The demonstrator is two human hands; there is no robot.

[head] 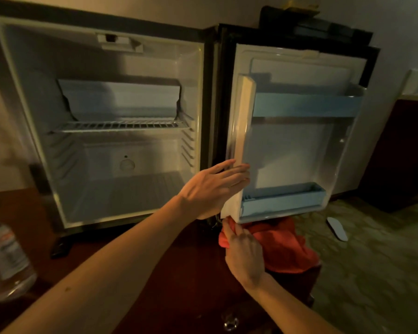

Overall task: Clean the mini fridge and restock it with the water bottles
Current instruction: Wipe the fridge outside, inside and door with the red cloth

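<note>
Fridge (200, 97): fills the upper left and middle of the frame, standing on the dark wooden worktop (179, 261); its inside is white.
Door (292, 145): swung fully open to the right of the fridge, its inner side facing the camera.
Wire shelf (121, 126): across the middle of the fridge inside, with nothing on it.
Upper door rack (307, 104): light blue, across the upper part of the door.
Lower door rack (285, 198): light blue, at the bottom of the door.
Left hand (210, 189): in the middle of the frame, lying flat against the left edge of the door near its lower corner; the fingers (237, 172) are straight and close together, not gripping anything.
Right hand (244, 251): lower middle of the frame, just under the bottom left corner of the door; its fingers are curled and clamped on the cloth.
Cloth (282, 247): orange-red, bunched under the bottom edge of the door, hanging over the right edge of the worktop.
Bottle (5, 256): clear plastic with a label, at the lower left edge of the frame, on the worktop and well apart from the fridge opening; it is blurred.
Floor (372, 261): greenish patterned carpet at the lower right.
Slipper (337, 229): white, lying on the floor to the right of the cloth.
</note>
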